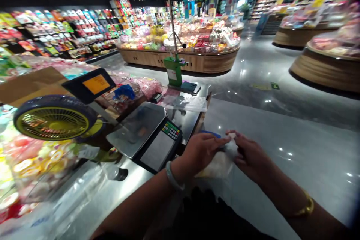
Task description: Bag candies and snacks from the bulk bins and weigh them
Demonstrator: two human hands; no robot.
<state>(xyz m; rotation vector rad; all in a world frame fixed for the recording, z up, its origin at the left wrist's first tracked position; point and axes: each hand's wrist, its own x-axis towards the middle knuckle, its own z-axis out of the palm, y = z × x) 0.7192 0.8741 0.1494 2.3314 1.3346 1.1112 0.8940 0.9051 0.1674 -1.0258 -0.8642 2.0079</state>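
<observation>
My left hand (201, 151) and my right hand (249, 153) meet in front of me over the floor, just right of a steel counter (112, 191). Both pinch the top of a clear plastic bag (218, 165) with pale contents that I cannot make out. The fingers of both hands are closed on the bag's neck. A pale bangle sits on my left wrist and a gold one on my right. A small blue thing (212, 133) shows just behind my left fingers.
A weighing scale (137, 127) with a keypad stands on the counter to the left, with a yellow fan (53, 120) and a bin of wrapped sweets (30, 161) beyond. A green bag-sealing stand (173, 69) rises further back. Round wooden display islands (323, 63) stand across the shiny floor.
</observation>
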